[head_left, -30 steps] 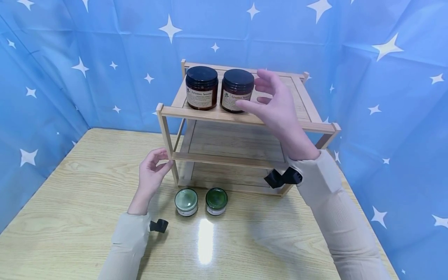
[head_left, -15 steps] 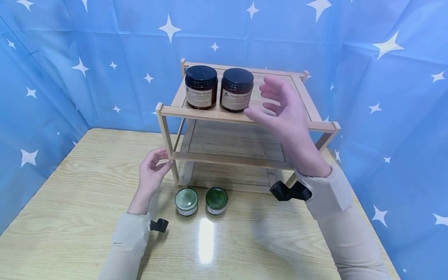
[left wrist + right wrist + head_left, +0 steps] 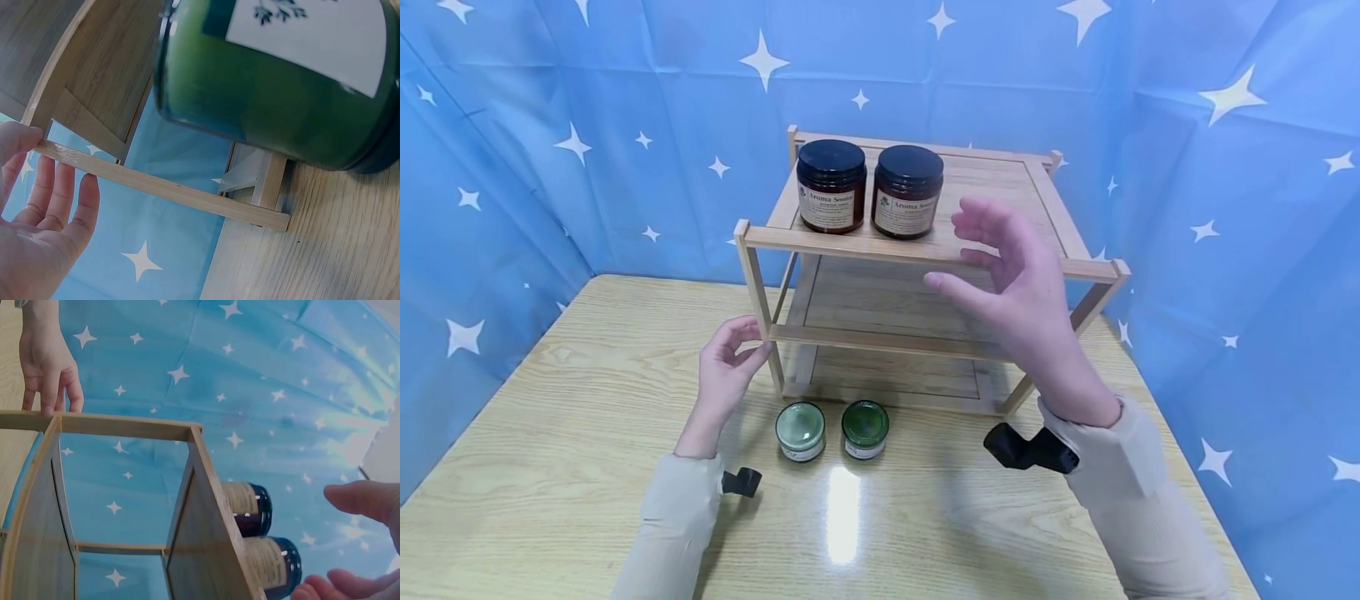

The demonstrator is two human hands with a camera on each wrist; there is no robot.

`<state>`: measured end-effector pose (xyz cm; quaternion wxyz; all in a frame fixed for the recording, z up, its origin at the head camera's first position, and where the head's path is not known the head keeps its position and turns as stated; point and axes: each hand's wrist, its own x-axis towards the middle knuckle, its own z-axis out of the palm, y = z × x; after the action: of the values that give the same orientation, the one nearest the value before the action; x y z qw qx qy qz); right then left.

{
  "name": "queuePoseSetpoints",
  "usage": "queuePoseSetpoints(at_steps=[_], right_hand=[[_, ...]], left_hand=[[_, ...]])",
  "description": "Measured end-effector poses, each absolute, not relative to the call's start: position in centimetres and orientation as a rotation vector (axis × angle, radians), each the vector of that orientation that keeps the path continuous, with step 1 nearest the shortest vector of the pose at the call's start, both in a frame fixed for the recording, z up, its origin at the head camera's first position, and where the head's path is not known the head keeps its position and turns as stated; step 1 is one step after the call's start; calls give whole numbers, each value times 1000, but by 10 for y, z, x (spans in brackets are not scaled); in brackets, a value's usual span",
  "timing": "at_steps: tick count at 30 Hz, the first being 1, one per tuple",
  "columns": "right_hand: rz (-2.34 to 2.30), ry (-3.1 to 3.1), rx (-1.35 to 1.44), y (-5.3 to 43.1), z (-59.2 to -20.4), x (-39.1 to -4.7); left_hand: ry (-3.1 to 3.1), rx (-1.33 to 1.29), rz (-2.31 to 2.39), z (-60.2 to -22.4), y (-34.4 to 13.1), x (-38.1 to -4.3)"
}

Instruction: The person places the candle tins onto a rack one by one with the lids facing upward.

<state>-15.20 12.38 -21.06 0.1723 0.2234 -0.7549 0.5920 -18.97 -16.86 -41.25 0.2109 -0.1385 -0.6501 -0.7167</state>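
My left hand (image 3: 724, 371) holds the front left post of a wooden shelf rack (image 3: 887, 340). Thumb and fingers lie on either side of that post (image 3: 156, 185) in the left wrist view. Two dark brown jars stand side by side on the top tier, a left jar (image 3: 832, 196) and a right jar (image 3: 907, 200), both with black lids and "Aroma" labels. Apart from them, to the right, my right hand (image 3: 1022, 292) hovers in front of the rack's upper edge, fingers spread and holding nothing. In the right wrist view, its thumb (image 3: 365, 499) is clear of the jars.
Two green glass jars sit on the table before the rack: a pale one (image 3: 800, 427) and a darker one (image 3: 865, 427). One green jar (image 3: 275, 94) looms large in the left wrist view. A blue star-patterned curtain (image 3: 647, 100) hangs behind and beside the wooden table (image 3: 550, 467).
My right hand has left the right brown jar, moving right and then down toward the front. My left hand stays on the post, and the jars have not moved.
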Motion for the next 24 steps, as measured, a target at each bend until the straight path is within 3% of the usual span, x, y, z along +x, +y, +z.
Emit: queuePoseSetpoints(at_steps=[24], right_hand=[[1754,-2229,676,124,-259,-128]], left_hand=[[-1817,-393,-1972,-412,-168,-189]])
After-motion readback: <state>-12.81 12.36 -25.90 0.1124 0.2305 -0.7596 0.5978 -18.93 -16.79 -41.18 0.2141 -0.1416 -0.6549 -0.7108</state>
